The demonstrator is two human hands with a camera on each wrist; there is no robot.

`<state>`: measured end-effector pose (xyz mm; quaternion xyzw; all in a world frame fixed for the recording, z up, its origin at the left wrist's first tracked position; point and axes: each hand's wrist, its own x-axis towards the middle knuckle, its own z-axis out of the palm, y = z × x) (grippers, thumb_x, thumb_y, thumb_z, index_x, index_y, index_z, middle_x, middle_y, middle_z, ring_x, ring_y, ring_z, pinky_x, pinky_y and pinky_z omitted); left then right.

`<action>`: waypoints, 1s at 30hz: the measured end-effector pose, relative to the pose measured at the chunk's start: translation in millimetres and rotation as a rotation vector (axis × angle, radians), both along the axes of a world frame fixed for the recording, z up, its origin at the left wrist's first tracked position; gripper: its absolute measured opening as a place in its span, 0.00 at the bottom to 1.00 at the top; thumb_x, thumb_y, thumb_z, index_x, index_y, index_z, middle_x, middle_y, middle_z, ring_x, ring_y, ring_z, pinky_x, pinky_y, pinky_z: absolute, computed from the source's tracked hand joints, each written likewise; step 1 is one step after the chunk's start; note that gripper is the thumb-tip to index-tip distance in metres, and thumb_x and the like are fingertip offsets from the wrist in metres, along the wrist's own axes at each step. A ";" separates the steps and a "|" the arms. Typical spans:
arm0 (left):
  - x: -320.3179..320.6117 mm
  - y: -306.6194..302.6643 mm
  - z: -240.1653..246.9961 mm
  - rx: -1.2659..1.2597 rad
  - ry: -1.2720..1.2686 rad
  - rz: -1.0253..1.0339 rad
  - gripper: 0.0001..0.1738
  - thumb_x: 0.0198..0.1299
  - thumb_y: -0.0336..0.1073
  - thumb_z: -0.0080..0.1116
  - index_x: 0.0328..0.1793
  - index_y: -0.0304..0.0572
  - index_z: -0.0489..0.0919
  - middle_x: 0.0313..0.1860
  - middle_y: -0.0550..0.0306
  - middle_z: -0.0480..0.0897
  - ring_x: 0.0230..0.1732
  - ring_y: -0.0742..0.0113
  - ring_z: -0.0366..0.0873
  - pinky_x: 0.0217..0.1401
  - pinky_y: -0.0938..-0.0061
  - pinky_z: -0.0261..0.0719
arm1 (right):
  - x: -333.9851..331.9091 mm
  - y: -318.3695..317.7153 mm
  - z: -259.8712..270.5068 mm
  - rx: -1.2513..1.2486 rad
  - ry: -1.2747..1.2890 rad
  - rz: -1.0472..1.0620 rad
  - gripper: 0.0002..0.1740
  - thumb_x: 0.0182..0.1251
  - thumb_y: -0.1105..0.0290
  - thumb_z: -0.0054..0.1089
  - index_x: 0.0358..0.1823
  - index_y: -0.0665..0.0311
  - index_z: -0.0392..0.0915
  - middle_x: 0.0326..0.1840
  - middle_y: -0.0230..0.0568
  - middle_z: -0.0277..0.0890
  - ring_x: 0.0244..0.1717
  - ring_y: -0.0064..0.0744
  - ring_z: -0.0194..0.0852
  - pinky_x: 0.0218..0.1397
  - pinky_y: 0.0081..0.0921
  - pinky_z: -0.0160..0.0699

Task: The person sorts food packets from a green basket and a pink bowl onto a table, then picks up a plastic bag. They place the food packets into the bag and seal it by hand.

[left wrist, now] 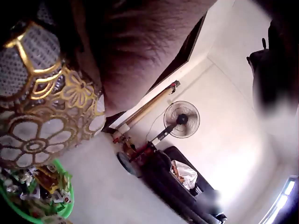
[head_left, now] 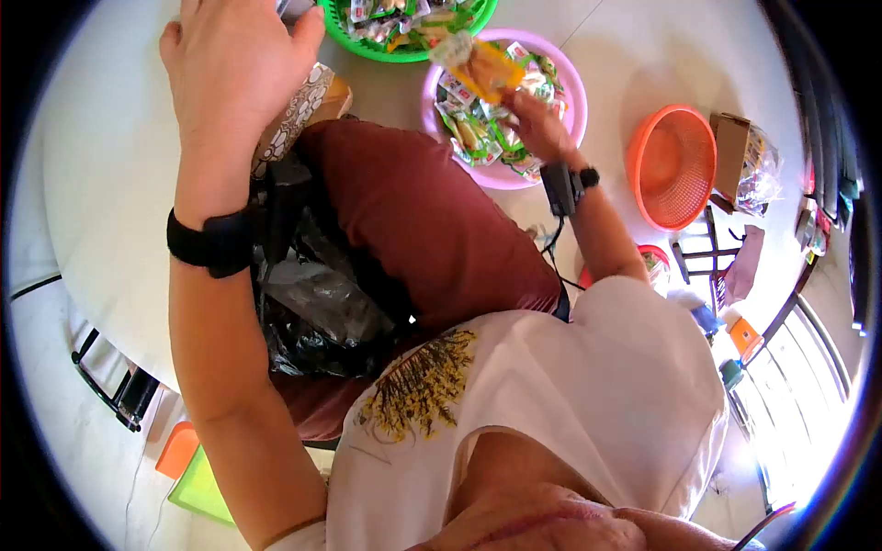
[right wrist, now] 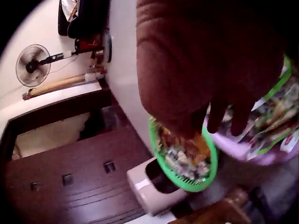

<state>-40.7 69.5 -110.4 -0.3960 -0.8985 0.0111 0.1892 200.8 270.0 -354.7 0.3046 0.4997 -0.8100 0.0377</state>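
Observation:
My right hand pinches a yellow snack packet over a pink basin that holds several green-and-white packets. In the right wrist view, the hand's dark palm hides most of what the fingers hold. My left hand reaches forward at the top left, its thumb spread out to the side and its other fingers cut off by the frame edge. Under its wrist stands a thing with a gold-and-white floral pattern, also in the head view.
Beyond my knees stands a green basket of mixed packets. An orange basket and a cardboard box are at the right. A black plastic bag lies by my lap. Farther off are a standing fan and a dark wooden bench.

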 end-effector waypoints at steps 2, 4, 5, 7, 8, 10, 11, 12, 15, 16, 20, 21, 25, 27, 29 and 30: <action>-3.5 -3.6 -3.2 0.004 0.046 -0.029 0.30 0.50 0.48 0.59 0.62 0.60 0.68 0.66 0.56 0.65 0.67 0.52 0.59 0.61 0.50 0.60 | 22.0 -2.7 4.8 0.040 -0.205 0.153 0.21 0.65 0.60 0.51 0.55 0.65 0.71 0.51 0.40 0.72 0.51 0.31 0.70 0.53 0.28 0.70; -2.1 -2.3 -1.5 -0.016 0.046 -0.010 0.31 0.50 0.48 0.59 0.62 0.60 0.68 0.66 0.55 0.65 0.67 0.51 0.59 0.61 0.50 0.61 | 29.2 3.0 2.3 0.361 -0.358 0.514 0.21 0.63 0.59 0.53 0.52 0.66 0.73 0.49 0.40 0.74 0.47 0.32 0.72 0.52 0.28 0.71; -1.6 -2.4 -1.4 -0.025 0.062 -0.012 0.31 0.49 0.47 0.60 0.62 0.60 0.68 0.66 0.55 0.65 0.66 0.51 0.59 0.61 0.50 0.61 | 25.0 4.8 -2.5 0.419 -0.298 0.496 0.21 0.62 0.59 0.53 0.51 0.67 0.73 0.47 0.41 0.75 0.47 0.32 0.73 0.51 0.28 0.71; -1.6 -2.3 -1.7 -0.046 0.090 -0.014 0.31 0.49 0.46 0.60 0.62 0.60 0.68 0.65 0.54 0.65 0.66 0.50 0.59 0.60 0.50 0.61 | 1.4 8.1 -11.1 0.531 -0.180 0.458 0.21 0.61 0.58 0.53 0.47 0.69 0.75 0.44 0.43 0.77 0.45 0.33 0.74 0.50 0.28 0.71; -1.2 -1.9 -0.9 -0.021 0.065 -0.023 0.31 0.49 0.46 0.60 0.62 0.60 0.68 0.65 0.54 0.65 0.66 0.50 0.59 0.60 0.50 0.61 | -15.5 10.5 -25.3 0.587 -0.081 0.424 0.21 0.61 0.59 0.52 0.45 0.70 0.76 0.41 0.45 0.78 0.45 0.33 0.74 0.50 0.28 0.71; 0.4 -0.6 1.6 0.026 0.016 -0.038 0.31 0.48 0.44 0.61 0.61 0.59 0.68 0.65 0.53 0.66 0.66 0.49 0.59 0.60 0.50 0.61 | -59.8 11.2 -32.8 0.502 -0.008 0.407 0.21 0.64 0.59 0.51 0.49 0.69 0.74 0.42 0.35 0.75 0.42 0.25 0.70 0.46 0.22 0.70; 0.5 -0.5 2.3 0.027 0.009 -0.042 0.31 0.48 0.44 0.61 0.61 0.59 0.68 0.65 0.53 0.66 0.66 0.49 0.59 0.60 0.50 0.61 | -80.8 10.3 -19.2 0.480 0.166 0.400 0.21 0.63 0.58 0.51 0.48 0.69 0.74 0.42 0.35 0.74 0.42 0.24 0.69 0.45 0.23 0.70; 0.6 -0.8 2.8 0.028 0.002 -0.045 0.31 0.48 0.44 0.61 0.61 0.59 0.68 0.64 0.53 0.66 0.66 0.49 0.60 0.60 0.50 0.61 | -108.1 6.6 -27.8 0.470 0.031 0.386 0.21 0.63 0.58 0.52 0.48 0.68 0.73 0.39 0.32 0.74 0.43 0.23 0.68 0.43 0.23 0.69; 0.8 0.3 5.4 0.036 -0.033 -0.045 0.31 0.48 0.44 0.60 0.61 0.59 0.68 0.64 0.53 0.66 0.66 0.49 0.59 0.60 0.50 0.61 | -183.5 24.5 -88.5 1.358 0.476 0.731 0.21 0.54 0.59 0.60 0.42 0.67 0.72 0.40 0.43 0.75 0.40 0.41 0.74 0.43 0.34 0.73; 2.3 1.0 6.6 0.037 -0.050 -0.043 0.30 0.48 0.44 0.60 0.61 0.59 0.68 0.64 0.53 0.66 0.66 0.49 0.59 0.60 0.50 0.61 | -198.6 25.3 -113.0 1.491 0.546 0.541 0.22 0.48 0.58 0.65 0.39 0.65 0.71 0.40 0.50 0.73 0.43 0.50 0.72 0.43 0.40 0.73; 12.7 9.3 13.2 0.027 -0.067 0.013 0.31 0.39 0.33 0.62 0.56 0.42 0.69 0.61 0.39 0.64 0.64 0.40 0.58 0.64 0.52 0.55 | -265.2 44.5 -181.8 1.494 0.008 0.625 0.25 0.44 0.58 0.64 0.47 0.53 0.74 0.46 0.42 0.76 0.50 0.45 0.72 0.51 0.35 0.73; 12.0 9.1 13.1 0.022 -0.080 0.014 0.32 0.39 0.33 0.62 0.56 0.42 0.69 0.61 0.39 0.64 0.64 0.39 0.57 0.64 0.52 0.55 | -280.4 54.4 -222.9 1.472 -0.001 0.536 0.24 0.45 0.58 0.63 0.48 0.52 0.74 0.46 0.43 0.76 0.50 0.46 0.72 0.51 0.35 0.73; 12.0 8.8 12.5 0.001 -0.087 0.039 0.32 0.39 0.33 0.62 0.55 0.41 0.69 0.62 0.39 0.63 0.64 0.40 0.57 0.64 0.52 0.54 | -298.3 60.2 -235.5 1.327 0.040 0.282 0.24 0.49 0.58 0.60 0.52 0.44 0.73 0.40 0.41 0.78 0.44 0.46 0.75 0.47 0.36 0.74; 11.5 6.7 10.5 0.019 -0.091 0.023 0.31 0.39 0.33 0.62 0.55 0.41 0.69 0.62 0.40 0.63 0.65 0.40 0.56 0.65 0.52 0.54 | -287.9 50.6 -199.3 1.222 0.012 0.254 0.25 0.49 0.57 0.60 0.53 0.44 0.72 0.36 0.40 0.78 0.40 0.46 0.76 0.43 0.37 0.74; 11.9 6.5 9.7 0.016 -0.065 0.023 0.31 0.40 0.33 0.61 0.55 0.41 0.69 0.62 0.40 0.63 0.65 0.41 0.56 0.65 0.52 0.54 | -281.8 55.6 -180.9 1.259 0.083 0.338 0.25 0.51 0.55 0.60 0.53 0.43 0.72 0.29 0.39 0.78 0.35 0.45 0.76 0.37 0.38 0.74; 13.3 7.8 10.0 -0.004 -0.042 0.037 0.31 0.40 0.33 0.61 0.56 0.41 0.69 0.62 0.41 0.63 0.65 0.41 0.56 0.65 0.52 0.54 | -289.2 69.0 -203.1 1.315 0.123 0.406 0.25 0.51 0.54 0.60 0.53 0.44 0.72 0.28 0.39 0.77 0.34 0.45 0.76 0.36 0.38 0.74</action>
